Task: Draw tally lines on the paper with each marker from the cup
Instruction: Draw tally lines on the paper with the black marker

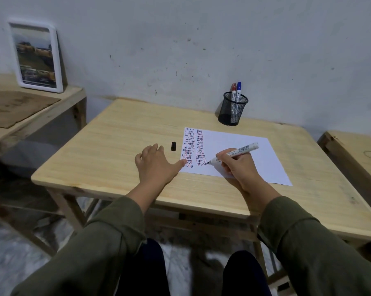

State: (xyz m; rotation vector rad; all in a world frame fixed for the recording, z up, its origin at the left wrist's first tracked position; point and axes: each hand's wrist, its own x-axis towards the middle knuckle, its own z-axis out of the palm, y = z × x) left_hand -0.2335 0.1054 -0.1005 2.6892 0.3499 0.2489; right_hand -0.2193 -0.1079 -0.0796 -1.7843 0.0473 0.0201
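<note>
A white sheet of paper (244,154) lies on the wooden table (116,146), with two columns of short red, blue and black tally lines (194,147) along its left side. My right hand (238,165) grips an uncapped black marker (233,153), whose tip touches the paper at the bottom of the second column. My left hand (157,165) rests flat on the table with fingers spread, its thumb on the paper's left edge. The marker's black cap (173,146) stands on the table just beyond my left hand. A black mesh cup (232,108) holds a red marker (233,90) and a blue marker (238,89).
The cup stands at the table's far edge against a grey wall. A second wooden table (20,116) at the left carries a white-framed picture (36,56) and a brown mat. Another table edge (351,150) with a cable shows at the right.
</note>
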